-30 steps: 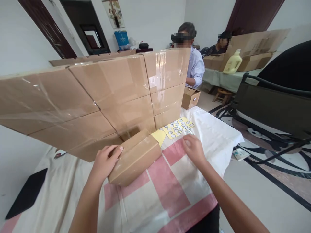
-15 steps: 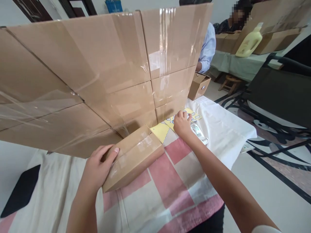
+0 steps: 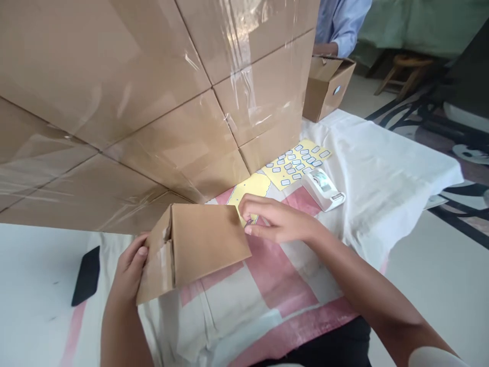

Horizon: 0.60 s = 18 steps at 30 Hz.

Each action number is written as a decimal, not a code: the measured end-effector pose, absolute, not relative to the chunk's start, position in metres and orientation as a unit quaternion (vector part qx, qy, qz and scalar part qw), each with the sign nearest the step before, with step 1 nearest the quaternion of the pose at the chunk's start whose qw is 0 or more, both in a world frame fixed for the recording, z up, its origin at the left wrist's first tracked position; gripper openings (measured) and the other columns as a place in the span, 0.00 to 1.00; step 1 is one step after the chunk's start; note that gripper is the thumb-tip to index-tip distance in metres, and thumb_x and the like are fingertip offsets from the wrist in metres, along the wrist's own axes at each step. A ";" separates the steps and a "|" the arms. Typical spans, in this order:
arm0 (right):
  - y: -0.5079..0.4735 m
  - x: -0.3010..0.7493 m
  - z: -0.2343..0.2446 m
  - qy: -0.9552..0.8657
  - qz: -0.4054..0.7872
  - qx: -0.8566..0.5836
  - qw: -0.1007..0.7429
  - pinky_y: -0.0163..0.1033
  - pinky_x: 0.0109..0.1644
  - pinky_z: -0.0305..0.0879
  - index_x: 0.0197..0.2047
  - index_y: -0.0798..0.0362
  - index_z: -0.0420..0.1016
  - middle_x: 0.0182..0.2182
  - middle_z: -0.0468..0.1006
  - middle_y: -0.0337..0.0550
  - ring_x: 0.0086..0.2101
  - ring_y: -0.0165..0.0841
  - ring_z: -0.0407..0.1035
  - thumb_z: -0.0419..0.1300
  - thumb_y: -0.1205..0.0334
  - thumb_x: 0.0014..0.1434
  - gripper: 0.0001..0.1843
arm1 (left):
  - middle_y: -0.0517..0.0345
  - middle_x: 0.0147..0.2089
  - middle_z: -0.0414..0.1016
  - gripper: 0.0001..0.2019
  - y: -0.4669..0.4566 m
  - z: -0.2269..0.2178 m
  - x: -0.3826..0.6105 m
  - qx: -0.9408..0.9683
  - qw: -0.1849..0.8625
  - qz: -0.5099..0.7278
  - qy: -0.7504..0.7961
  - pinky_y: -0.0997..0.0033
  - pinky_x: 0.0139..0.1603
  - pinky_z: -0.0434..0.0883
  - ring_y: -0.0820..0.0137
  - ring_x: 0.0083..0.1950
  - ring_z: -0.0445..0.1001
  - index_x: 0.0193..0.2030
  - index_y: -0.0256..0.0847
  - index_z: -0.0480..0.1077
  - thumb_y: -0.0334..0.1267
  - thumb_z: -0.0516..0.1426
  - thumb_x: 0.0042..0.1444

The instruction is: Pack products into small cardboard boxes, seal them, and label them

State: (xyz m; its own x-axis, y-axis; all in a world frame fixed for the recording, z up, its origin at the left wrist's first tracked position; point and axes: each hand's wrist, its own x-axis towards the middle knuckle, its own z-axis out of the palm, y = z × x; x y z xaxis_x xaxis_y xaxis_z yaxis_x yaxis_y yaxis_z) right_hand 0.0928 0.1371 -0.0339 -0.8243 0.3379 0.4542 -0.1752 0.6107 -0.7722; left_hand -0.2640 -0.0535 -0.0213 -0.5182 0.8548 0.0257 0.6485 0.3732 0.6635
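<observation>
A small taped cardboard box [image 3: 210,244] rests tilted on the cloth, a plain side facing me. My left hand [image 3: 132,262] grips its left end, thumb on the taped face and fingers behind the edge. By the box's right end is my right hand [image 3: 265,216], thumb and fingertips brought together in a pinch. Whatever sits between those fingertips is too small to make out. Behind that hand lies a yellow sheet [image 3: 296,165] covered with small blue-outlined labels. Another yellow piece [image 3: 250,189] with a wavy edge lies partly behind my right hand.
A tall wall of taped cardboard [image 3: 153,102] stands behind the work. On the right are a white plastic object [image 3: 323,188] and an open cardboard box [image 3: 328,86] by another person's blue sleeve [image 3: 344,30]. A dark flat object [image 3: 86,275] lies left.
My right hand has come off the yellow label sheet, moving left to the box's end. My left hand has turned the box so a plain side faces me. The view has tipped downward.
</observation>
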 end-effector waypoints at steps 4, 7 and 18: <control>0.126 0.086 -0.024 -0.875 0.364 -0.024 0.318 0.44 0.55 0.64 0.40 0.50 0.63 0.44 0.69 0.45 0.46 0.36 0.63 0.55 0.71 0.63 0.06 | 0.59 0.57 0.77 0.25 -0.053 -0.018 -0.261 0.477 0.165 0.292 0.812 0.54 0.65 0.67 0.54 0.59 0.71 0.49 0.50 0.70 0.66 0.51 0.59; 0.124 0.084 -0.022 -0.880 0.332 -0.027 0.337 0.48 0.62 0.61 0.41 0.50 0.63 0.52 0.66 0.50 0.55 0.40 0.60 0.55 0.72 0.62 0.08 | 0.57 0.56 0.76 0.24 -0.044 -0.009 -0.248 0.498 0.171 0.273 0.805 0.56 0.60 0.68 0.53 0.59 0.70 0.47 0.48 0.71 0.65 0.52 0.59; 0.121 0.092 -0.034 -0.885 0.330 -0.055 0.324 0.52 0.63 0.61 0.41 0.50 0.64 0.60 0.61 0.52 0.60 0.43 0.56 0.52 0.72 0.65 0.07 | 0.56 0.50 0.75 0.19 -0.031 0.005 -0.224 0.550 0.177 0.256 0.775 0.62 0.52 0.68 0.58 0.52 0.72 0.48 0.45 0.72 0.57 0.53 0.62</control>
State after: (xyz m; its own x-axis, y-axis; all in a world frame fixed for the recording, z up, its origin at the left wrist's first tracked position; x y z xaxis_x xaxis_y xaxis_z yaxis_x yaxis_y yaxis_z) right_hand 0.0916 0.1207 -0.0343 -0.7839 0.3107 0.5376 -0.1172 0.7762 -0.6195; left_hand -0.2238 -0.0305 0.0055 -0.3328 0.9430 0.0068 0.7617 0.2646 0.5915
